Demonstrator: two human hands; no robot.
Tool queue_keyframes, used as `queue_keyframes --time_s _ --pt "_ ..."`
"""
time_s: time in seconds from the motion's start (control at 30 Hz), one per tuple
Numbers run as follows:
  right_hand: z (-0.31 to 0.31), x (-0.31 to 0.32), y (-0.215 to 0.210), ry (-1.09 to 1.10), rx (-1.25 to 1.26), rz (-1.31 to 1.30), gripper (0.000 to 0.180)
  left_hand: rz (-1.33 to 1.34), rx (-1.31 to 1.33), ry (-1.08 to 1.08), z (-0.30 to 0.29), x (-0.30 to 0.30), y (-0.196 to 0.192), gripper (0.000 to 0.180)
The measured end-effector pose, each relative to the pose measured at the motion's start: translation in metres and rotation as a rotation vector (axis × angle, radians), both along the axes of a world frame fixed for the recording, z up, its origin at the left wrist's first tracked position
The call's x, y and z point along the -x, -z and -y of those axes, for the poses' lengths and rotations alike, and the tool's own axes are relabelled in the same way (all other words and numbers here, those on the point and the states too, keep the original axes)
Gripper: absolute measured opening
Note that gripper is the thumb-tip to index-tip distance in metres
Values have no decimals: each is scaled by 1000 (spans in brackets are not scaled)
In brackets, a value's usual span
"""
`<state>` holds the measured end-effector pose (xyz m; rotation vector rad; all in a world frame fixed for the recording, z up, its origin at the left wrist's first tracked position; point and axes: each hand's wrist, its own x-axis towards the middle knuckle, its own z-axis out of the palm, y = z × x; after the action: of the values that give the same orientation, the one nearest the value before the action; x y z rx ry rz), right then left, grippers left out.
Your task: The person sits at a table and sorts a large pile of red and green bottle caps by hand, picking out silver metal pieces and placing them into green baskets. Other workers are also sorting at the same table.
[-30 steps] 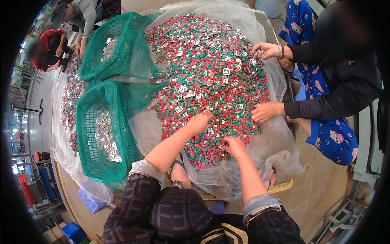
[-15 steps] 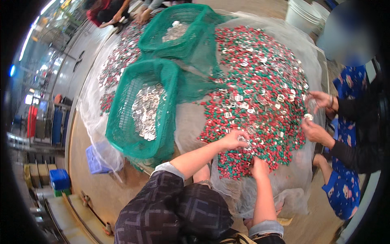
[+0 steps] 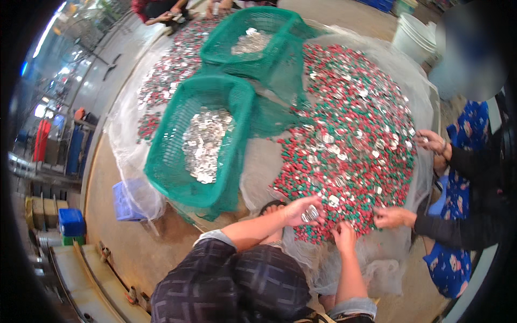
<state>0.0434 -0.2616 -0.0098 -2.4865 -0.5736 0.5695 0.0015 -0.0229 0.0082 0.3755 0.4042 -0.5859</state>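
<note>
My left hand (image 3: 302,211) is palm up over the near edge of a wide pile of small red and green pellets (image 3: 344,140). Several shiny silver metal buckle-like pieces (image 3: 310,213) lie in its curled fingers. Just to its right, my right hand (image 3: 345,236) reaches down to the pile's near edge, fingertips drawn together; whatever they pinch is too small to make out. More silver pieces are scattered among the pellets. At left, a green plastic basket (image 3: 156,161) contains a heap of such metal pieces (image 3: 206,145).
A second green basket (image 3: 212,46) with metal pieces stands behind the first, both draped with green netting (image 3: 269,116). White mesh cloth (image 3: 385,269) lies under the pellets. A co-worker's hands (image 3: 396,217) work at the right; others sit far left. White buckets (image 3: 413,37) stand far right.
My left hand has turned palm up and drawn back from the pellets with the metal pieces. The right co-worker's nearer hand has reached into the pile. The view has shifted slightly.
</note>
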Motion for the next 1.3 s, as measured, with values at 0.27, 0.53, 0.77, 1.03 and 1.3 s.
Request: queue_keyframes --time_s 0.27,0.53,0.77,1.03,1.3 --pt "23 -47 -3 232 -246 -384 15 -45 -97 -7 5 -12 6 60" --pt "10 -26 -7 85 -83 -359 37 -64 -134 168 35 -11 6 65" --pt "5 -22 -6 68 -7 -169 21 -91 15 158 31 -13 -7 81" --pt "-27 -49 -40 177 -438 -690 21 -22 -148 144 21 -6 0 55" --pt "-44 -36 -44 451 -538 -1081 21 26 -546 59 -8 -5 -6 16"
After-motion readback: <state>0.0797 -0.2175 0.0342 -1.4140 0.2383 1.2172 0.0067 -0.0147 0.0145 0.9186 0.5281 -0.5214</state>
